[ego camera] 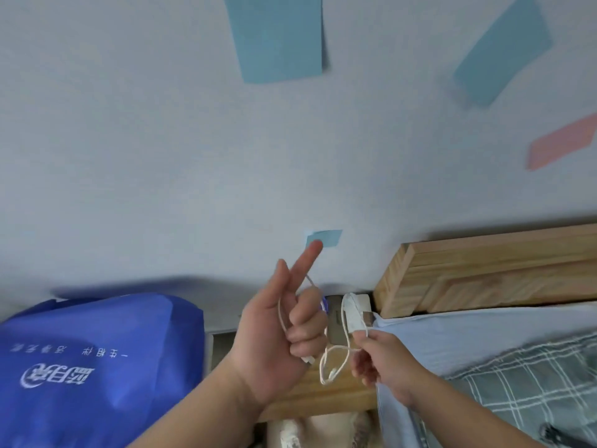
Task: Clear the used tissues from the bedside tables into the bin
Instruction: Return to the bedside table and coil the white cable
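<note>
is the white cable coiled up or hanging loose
Partly coiled: the white cable loops around the left hand fingers, and the right hand pinches it near the white charger.

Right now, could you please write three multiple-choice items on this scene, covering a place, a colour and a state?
1. Where is the blue bag?
A. left of the hands
B. on the bed
C. on the wall

2. What colour is the cable?
A. black
B. white
C. red

3. What is the left hand doing?
A. resting flat
B. gripping a tissue
C. winding the cable round its fingers

Answers: 1 A, it fills the lower left. 2 B, its loops hang white. 3 C, strands wrap the curled fingers while the right hand pinches the other end.
</note>
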